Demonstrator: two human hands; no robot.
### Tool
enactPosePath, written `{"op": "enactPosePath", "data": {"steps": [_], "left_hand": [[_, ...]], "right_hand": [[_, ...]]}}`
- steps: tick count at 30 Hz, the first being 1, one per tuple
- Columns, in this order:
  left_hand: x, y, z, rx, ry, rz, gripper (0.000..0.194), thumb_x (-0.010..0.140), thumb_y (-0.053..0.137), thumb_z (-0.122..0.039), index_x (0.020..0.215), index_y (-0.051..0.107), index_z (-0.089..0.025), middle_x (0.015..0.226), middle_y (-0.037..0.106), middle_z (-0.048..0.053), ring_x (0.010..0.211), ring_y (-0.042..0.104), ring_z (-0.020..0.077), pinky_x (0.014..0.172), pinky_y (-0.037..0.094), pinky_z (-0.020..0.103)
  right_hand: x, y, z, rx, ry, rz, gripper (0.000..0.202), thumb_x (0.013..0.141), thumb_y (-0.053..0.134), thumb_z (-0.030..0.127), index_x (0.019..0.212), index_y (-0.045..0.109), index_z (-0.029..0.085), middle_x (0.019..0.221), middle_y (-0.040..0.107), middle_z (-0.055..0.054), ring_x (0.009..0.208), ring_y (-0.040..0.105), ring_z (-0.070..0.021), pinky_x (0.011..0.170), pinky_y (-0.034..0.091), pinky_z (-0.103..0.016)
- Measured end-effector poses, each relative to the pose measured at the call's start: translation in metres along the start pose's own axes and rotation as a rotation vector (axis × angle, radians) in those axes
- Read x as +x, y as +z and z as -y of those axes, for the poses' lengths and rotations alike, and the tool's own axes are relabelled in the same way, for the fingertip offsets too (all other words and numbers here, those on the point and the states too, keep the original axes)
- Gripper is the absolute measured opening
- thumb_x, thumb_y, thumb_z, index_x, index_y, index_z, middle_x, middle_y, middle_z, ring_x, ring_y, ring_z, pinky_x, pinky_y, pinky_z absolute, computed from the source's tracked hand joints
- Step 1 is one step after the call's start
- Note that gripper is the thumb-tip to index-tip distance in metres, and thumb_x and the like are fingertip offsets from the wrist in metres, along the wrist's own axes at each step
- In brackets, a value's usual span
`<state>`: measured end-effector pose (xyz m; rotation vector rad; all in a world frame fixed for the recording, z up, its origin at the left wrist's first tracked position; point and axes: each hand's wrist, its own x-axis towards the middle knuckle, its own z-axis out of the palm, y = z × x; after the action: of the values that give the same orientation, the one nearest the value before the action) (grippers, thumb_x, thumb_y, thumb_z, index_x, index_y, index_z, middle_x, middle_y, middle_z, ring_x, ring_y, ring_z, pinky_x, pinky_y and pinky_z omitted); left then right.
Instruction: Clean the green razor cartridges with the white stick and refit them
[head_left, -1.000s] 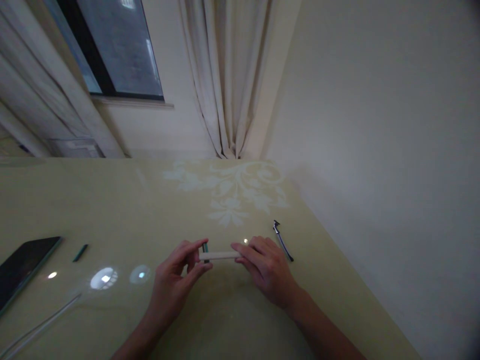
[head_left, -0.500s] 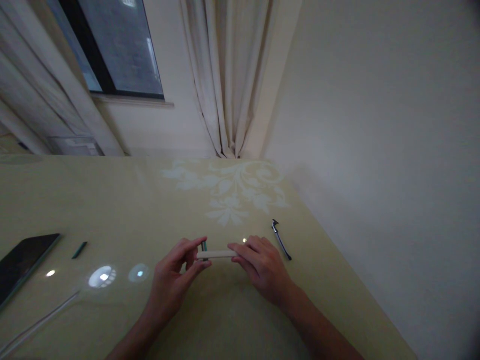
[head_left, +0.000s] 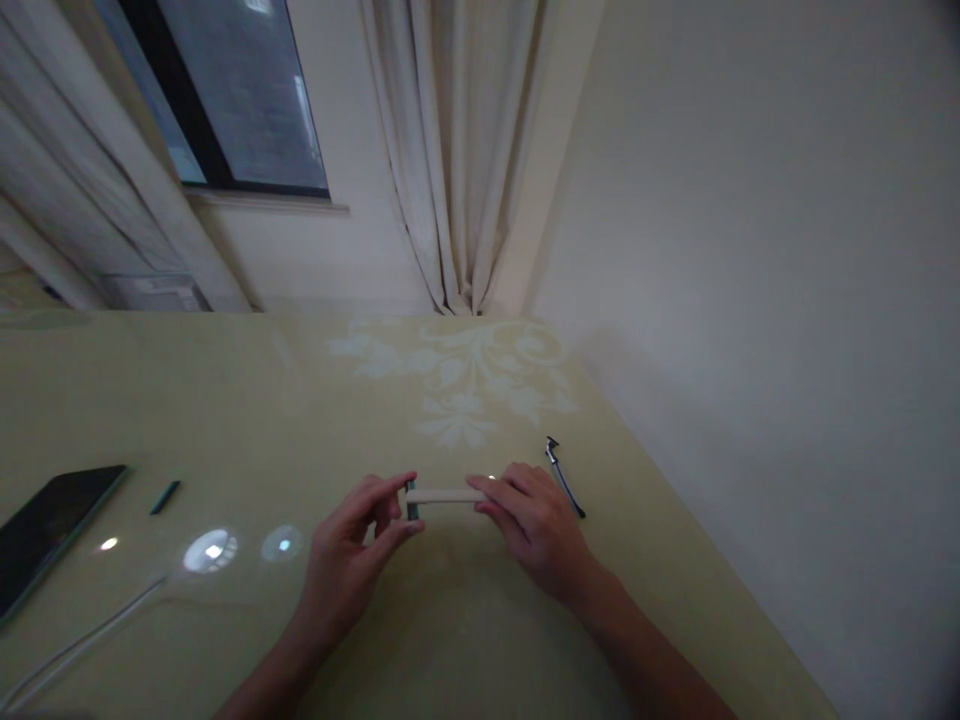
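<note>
Between the thumb and fingertips of my left hand (head_left: 360, 540) is a small dark-green and grey piece (head_left: 412, 500), held upright; it looks like a razor cartridge. My right hand (head_left: 536, 525) pinches a thin, flat, pale stick (head_left: 446, 496). The stick lies level between the two hands, and its left end meets the green piece or overlaps it; I cannot tell which. On the table just beyond my right hand rests a slim, curved, silver and dark-blue razor handle (head_left: 564, 478), its head end pointing away from me.
A dark tablet or phone (head_left: 56, 530) lies at the table's left edge, with a short dark-green bar (head_left: 165, 497) beside it. A white cable (head_left: 82, 640) runs in from the lower left. The glossy table (head_left: 247, 420) meets a wall (head_left: 750, 300) on the right.
My right hand has drawn the pale stick a little to the right, so its left end no longer sticks out past the green piece. The left hand has barely moved.
</note>
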<state>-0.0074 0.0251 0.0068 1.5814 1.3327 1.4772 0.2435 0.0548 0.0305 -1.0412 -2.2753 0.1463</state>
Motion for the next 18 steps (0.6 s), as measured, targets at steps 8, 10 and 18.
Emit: {"op": "enactPosePath", "data": {"steps": [8,10,18], "left_hand": [[0.0018,-0.0002,-0.0016,0.002,-0.021,-0.023,0.035,0.085,0.081,-0.026,0.12,0.083,-0.029,0.077,0.059,-0.004,0.067,0.059,0.0131,0.064,0.048,0.024],[0.002,0.0002,-0.0021,-0.01,-0.017,-0.016,0.036,0.084,0.082,-0.025,0.12,0.083,-0.03,0.076,0.058,-0.005,0.067,0.059,0.0127,0.065,0.048,0.023],[-0.0008,0.0025,-0.0006,-0.018,-0.022,0.005,0.035,0.086,0.081,-0.025,0.121,0.082,-0.031,0.077,0.06,-0.004,0.068,0.058,0.0127,0.065,0.048,0.023]], "right_hand": [[0.0005,0.0033,0.0017,0.045,-0.026,0.014,0.043,0.115,0.043,0.045,0.126,0.077,0.021,0.087,0.066,-0.006,0.082,0.059,-0.0214,0.074,0.043,-0.033],[0.0007,0.0022,0.0026,0.033,-0.016,0.001,0.043,0.115,0.043,0.045,0.126,0.077,0.02,0.088,0.066,-0.007,0.082,0.058,-0.0217,0.074,0.042,-0.033],[0.0007,0.0019,0.0031,0.033,-0.018,0.017,0.042,0.115,0.045,0.044,0.127,0.077,0.021,0.088,0.065,-0.007,0.082,0.058,-0.0216,0.074,0.041,-0.033]]}}
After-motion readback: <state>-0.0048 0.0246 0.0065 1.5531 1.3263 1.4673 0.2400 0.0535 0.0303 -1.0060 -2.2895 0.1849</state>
